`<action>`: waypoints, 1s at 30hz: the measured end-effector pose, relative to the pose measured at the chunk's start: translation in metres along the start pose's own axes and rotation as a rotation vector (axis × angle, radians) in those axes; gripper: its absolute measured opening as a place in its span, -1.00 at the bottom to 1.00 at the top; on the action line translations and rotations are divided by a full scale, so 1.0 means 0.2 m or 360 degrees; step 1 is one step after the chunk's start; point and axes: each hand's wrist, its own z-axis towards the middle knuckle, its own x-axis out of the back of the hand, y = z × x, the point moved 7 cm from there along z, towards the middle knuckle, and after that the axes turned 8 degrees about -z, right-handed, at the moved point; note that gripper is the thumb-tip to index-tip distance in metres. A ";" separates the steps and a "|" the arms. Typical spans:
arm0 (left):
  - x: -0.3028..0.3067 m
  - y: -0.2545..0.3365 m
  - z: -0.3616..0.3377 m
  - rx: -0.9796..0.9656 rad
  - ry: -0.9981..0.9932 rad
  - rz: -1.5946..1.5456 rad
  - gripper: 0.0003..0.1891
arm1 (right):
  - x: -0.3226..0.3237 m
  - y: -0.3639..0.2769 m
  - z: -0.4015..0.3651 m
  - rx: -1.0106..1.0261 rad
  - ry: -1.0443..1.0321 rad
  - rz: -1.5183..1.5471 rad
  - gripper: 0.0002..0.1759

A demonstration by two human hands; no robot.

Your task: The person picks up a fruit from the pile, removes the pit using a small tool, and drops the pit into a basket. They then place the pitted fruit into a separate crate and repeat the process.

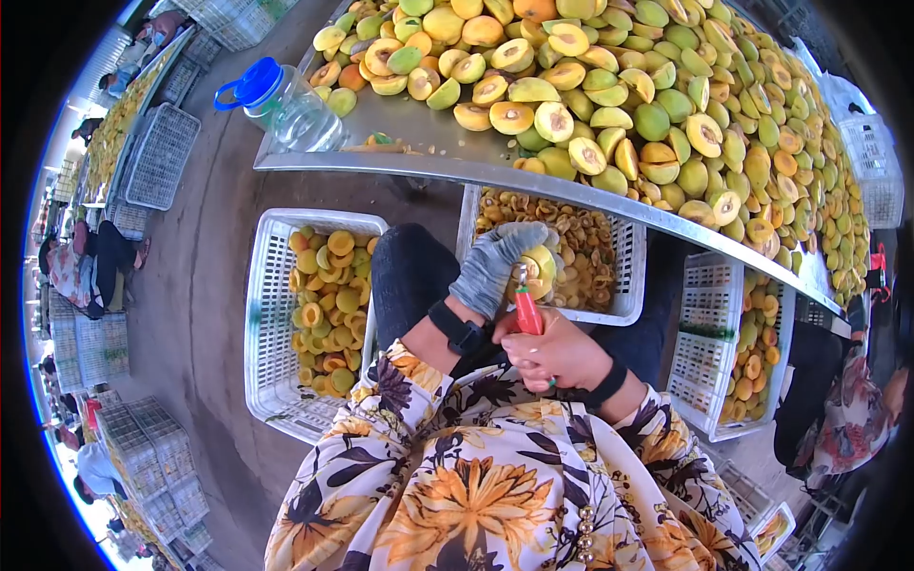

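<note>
My left hand (495, 266), in a grey glove, holds a yellow-green fruit half (539, 270) above my lap. My right hand (557, 355) is bare and wrapped round the red handle of a small tool (528, 312), whose metal tip touches the fruit's cut face. Just beyond both hands, between my knees, a white crate (625, 276) holds brownish fruit pieces (583, 243). Many fruit halves (609, 90) are heaped on the metal table (438, 143) in front of me.
A bottle with a blue cap (295, 112) stands at the table's left corner. White crates of fruit halves stand at left (268, 333) and right (700, 352). One person (847, 409) sits at the far right; others are at the far left, near stacked crates (152, 466).
</note>
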 end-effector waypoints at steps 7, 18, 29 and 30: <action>0.04 -0.02 0.10 -0.0051 0.0193 -0.0257 -0.66 | -0.05 -0.03 -0.01 0.0127 -0.0471 0.0642 -0.88; 0.75 0.71 -0.46 -0.0749 0.0974 0.1520 -0.69 | 0.56 -0.08 -0.05 0.0488 0.1260 -0.1735 -0.43; -0.12 0.80 0.42 -0.0775 0.0813 0.2846 -0.44 | 0.42 0.01 -0.17 0.0446 0.1249 -0.1257 -0.36; -0.11 0.76 0.55 -0.0727 0.0768 0.2891 -0.35 | 0.43 0.04 -0.18 0.0432 0.1198 -0.1149 -0.36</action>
